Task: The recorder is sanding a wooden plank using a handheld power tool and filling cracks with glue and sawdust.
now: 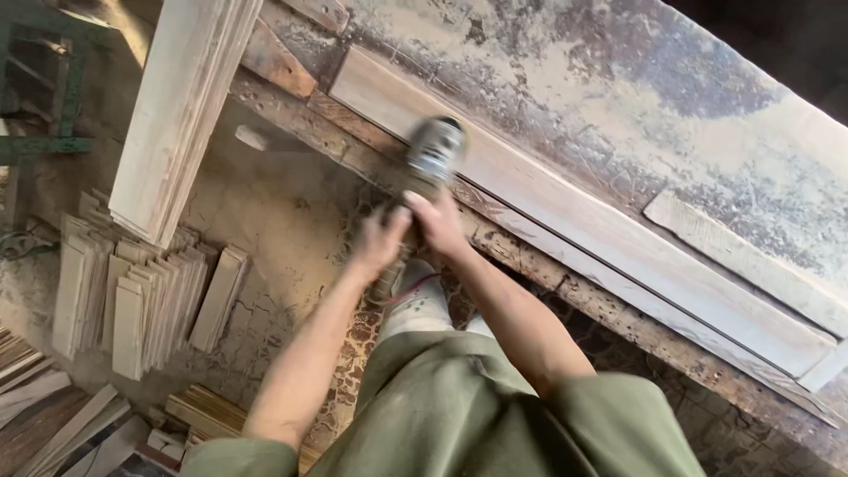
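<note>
Power sander (435,152), centre of frame: blurred, resting on a long plank (565,221) lying on a dusty workbench (618,97). Right hand (435,223) and left hand (382,240): both clenched around its rear handle. Stacked boards (141,291), lower left floor.

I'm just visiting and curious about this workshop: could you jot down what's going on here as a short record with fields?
Setting: dusty workbench seen from above, sawdust-covered floor
Left hand: closed around the rear of a handheld power tool
Right hand: gripping the same tool nearer its head
Tool position: head blurred, resting on the near edge of a long pale plank lying on the bench
Nearby: a second plank leaning at upper left; short wood strips stacked on the floor
Clothing: green garment, short sleeves
</note>
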